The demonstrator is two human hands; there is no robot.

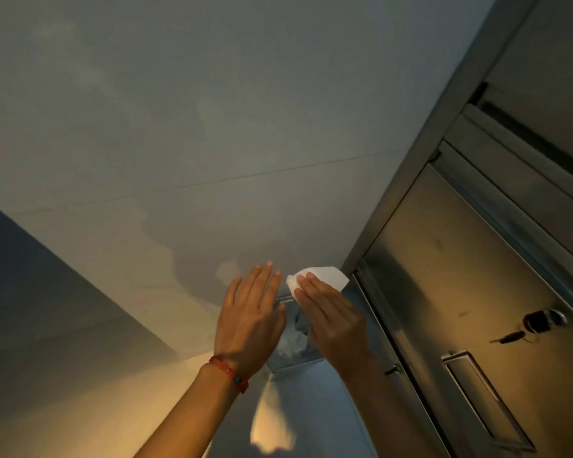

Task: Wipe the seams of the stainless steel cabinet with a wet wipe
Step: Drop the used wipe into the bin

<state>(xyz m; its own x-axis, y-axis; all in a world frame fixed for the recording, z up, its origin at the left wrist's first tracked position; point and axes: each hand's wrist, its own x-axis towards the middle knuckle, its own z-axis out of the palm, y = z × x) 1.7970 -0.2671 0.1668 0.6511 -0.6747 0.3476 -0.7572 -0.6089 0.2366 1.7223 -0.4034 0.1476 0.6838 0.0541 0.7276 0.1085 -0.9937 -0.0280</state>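
My right hand (331, 319) holds a white wet wipe (328, 277) that sticks out past its fingertips; the fingers lie nearly straight over it and the thumb is hidden underneath. My left hand (250, 315), with a red bracelet at the wrist, hovers beside it with straight fingers and holds nothing. Both hands are above a wipe packet (293, 345) with crumpled white tissue showing at its opening. The stainless steel cabinet (444, 276) stands just to the right, its frame seam running close to the wipe.
The cabinet door has a lock with a key and fob (540, 322) and a recessed handle (483, 401). A second door panel (543, 77) lies further along. A pale tiled surface (179, 127) fills the left and top of the view. The packet rests on a steel ledge (311, 408).
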